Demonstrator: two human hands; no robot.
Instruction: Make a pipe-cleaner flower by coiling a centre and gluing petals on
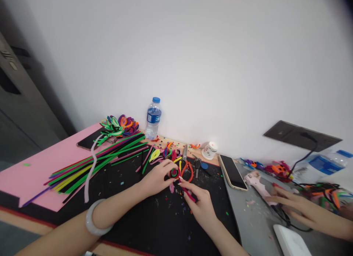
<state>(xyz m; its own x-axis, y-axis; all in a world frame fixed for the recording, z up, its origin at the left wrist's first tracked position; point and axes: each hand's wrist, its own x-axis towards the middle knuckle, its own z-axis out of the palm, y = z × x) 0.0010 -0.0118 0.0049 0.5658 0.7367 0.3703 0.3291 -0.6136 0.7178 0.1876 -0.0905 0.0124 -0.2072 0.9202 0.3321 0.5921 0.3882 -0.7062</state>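
My left hand (157, 179) is closed in a pinch around a small coiled pipe-cleaner piece (174, 172), red and dark with a green centre. My right hand (199, 201) pinches a magenta pipe cleaner (188, 194) that runs up to the coil. Both hands work over a black mat (143, 219). A pale bangle (93, 218) sits on my left wrist. Orange-handled pliers (188, 168) lie just behind the coil.
A bundle of long coloured pipe cleaners (96, 162) lies on the left over a pink sheet (35, 168), with finished pipe-cleaner flowers (118, 125), a water bottle (153, 118), a paper cup (209, 150), keys (198, 163) and a phone (233, 171). Another person's hand (292, 201) rests by a pink glue gun (257, 184) at right.
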